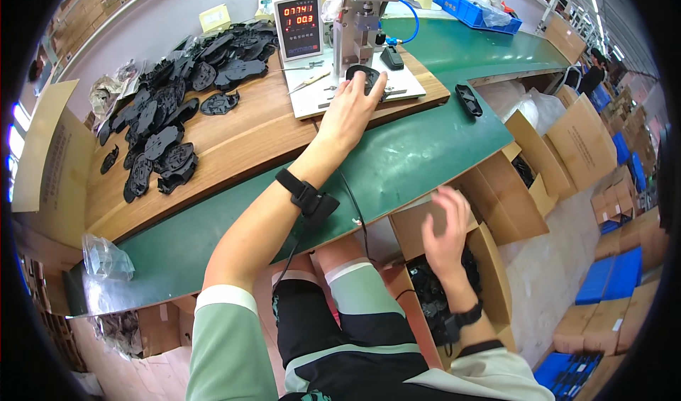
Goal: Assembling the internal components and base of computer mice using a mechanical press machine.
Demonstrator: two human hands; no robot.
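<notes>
A black part (361,70) lies under the press (364,29)

Before me stands a green table (411,163), a pale wall (177,14) behind it; pale floor (543,277) lies to my right, ceiling lights (600,24) beyond.

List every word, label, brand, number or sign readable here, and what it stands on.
I won't copy out wording or numbers; here is where they stand.
Display box: two rows of red lit digits, with printing beneath.
Cardboard box at left: dark printing, too blurred to read.
Cardboard flap at right: dark printing, too small to read.
Blue crate: pale marking, too small to read.
</notes>
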